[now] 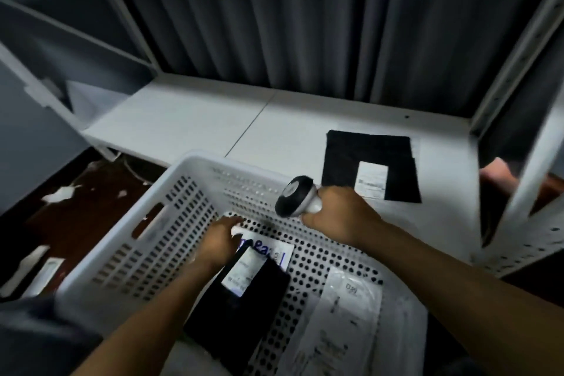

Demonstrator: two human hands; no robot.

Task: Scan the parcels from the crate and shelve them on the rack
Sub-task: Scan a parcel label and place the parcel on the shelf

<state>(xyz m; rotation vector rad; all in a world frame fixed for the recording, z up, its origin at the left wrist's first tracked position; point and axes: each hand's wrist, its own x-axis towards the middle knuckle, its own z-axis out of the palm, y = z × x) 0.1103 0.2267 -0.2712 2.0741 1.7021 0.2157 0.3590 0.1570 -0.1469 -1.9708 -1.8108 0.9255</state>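
The right hand [338,214] is wrapped around the handle of a scanner [294,195], holding it over the far side of the white crate [128,241]. Inside, the left hand [221,243] lies with fingers stretched out on a white parcel [274,250] (blue lettering, partly covered), overlapped by a black parcel [244,314]. A pale parcel [345,320] lies near right in the crate. A black pouch [345,156] rests on the rack shelf [189,122], far right.

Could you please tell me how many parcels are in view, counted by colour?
Black: 2 (black crate parcel, black shelf parcel)
White: 2 (blue-printed white parcel, plain white parcel, both in the crate)
Total: 4 parcels
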